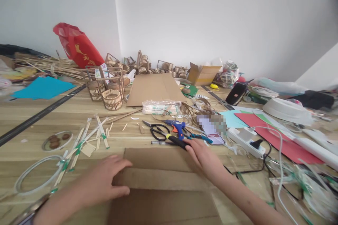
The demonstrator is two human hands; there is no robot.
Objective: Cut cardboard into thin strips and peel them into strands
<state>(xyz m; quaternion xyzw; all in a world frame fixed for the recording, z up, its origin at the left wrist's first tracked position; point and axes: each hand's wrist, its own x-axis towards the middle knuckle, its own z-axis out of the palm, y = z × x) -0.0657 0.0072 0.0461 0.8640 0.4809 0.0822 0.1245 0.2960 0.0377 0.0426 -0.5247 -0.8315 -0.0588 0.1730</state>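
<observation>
Over the left edge of a folded piece of cardboard [163, 179], my left hand [99, 179] is open, thumb and fingers apart, holding nothing. My right hand [204, 154] is closed on the rear end of a black-handled tool [177, 141] with a yellow band, lying beyond the cardboard; its exact kind I cannot make out. Close to that tool lie black scissors [159, 133], a blue glue gun [178, 128] with an orange trigger, and a pen [163, 143]. A second cardboard sheet [157, 86] lies farther back.
Wooden sticks [87, 140], pale hoops [37, 175] and small brown round pieces [55, 141] lie left. Small slatted baskets [112, 99] stand behind them. At right are a power strip [245, 142] with cables, red paper [280, 139] and a black speaker [236, 93].
</observation>
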